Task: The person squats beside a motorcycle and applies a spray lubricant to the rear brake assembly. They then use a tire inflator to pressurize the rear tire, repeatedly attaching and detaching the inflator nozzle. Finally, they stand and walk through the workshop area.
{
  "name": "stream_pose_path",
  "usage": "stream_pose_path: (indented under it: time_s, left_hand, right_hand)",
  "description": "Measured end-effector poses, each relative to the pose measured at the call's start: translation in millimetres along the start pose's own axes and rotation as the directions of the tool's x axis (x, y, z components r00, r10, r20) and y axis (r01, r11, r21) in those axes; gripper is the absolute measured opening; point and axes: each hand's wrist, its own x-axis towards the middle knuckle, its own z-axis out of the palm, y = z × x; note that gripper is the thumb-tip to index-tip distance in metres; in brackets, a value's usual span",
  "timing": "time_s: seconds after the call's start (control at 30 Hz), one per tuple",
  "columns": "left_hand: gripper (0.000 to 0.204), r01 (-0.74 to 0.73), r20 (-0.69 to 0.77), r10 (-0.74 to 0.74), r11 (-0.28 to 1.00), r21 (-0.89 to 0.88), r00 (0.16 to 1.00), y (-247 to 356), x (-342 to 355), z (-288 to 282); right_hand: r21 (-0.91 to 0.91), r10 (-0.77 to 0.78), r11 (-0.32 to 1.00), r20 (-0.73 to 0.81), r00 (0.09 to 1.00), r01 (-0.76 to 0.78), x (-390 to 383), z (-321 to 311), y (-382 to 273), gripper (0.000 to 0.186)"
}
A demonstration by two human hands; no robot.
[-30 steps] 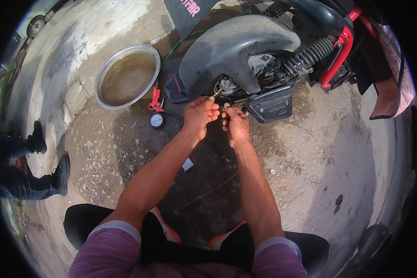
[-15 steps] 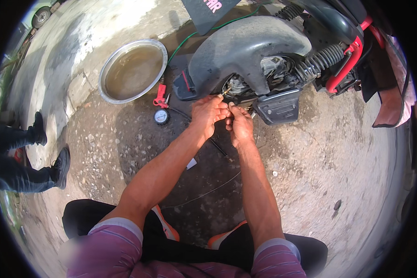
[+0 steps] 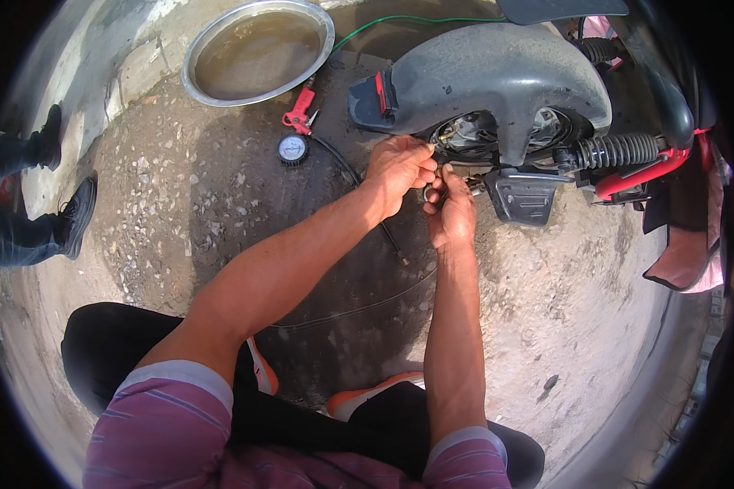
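Observation:
Just below the wheel hub (image 3: 475,130) of a scooter, my two hands are close together. My left hand (image 3: 401,173) has its thumb and fingers pinched; what is between them is too small to make out. A small brass-coloured piece (image 3: 444,138) shows at the hub beside those fingertips. Lower and to the right, my right hand (image 3: 452,210) is closed with curled fingers, and its contents are hidden too. A grey fender (image 3: 481,73) arches over the wheel. Behind my right wrist, a thin wire (image 3: 359,310) runs in a curve along the ground.
Left of the wheel lie a red inflator handle (image 3: 300,110), its round gauge (image 3: 293,150) and a black hose (image 3: 334,152). A metal basin (image 3: 189,75) of murky water stands beyond. A black plastic footrest (image 3: 526,200) juts near my right hand. Another person's shoe (image 3: 78,216) is at far left.
The view has shifted, so the basin and gauge appear higher and the scooter farther right. Both hands stay by the hub with fingers closed; the right now sits slightly lower than the left.

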Motion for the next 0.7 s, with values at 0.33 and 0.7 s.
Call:
stream_pose_path:
  time_s: [0.33, 0.7]
  left_hand:
    - [0.015, -0.032, 0.030, 0.030, 0.998, 0.052, 0.999, 1.5, -3.1, -6.2]
    - [0.019, -0.141, 0.288, 0.023, 0.907, 0.396, 0.957, -18.5, 13.9, -40.8]
  right_hand:
    - [0.046, -0.025, 0.999, 0.097, 0.995, 0.020, 1.2, 7.3, 3.7, 0.014]
    - [0.042, -0.060, 0.997, 0.069, 0.996, 0.057, 12.1, -11.0, 13.6, 0.011]
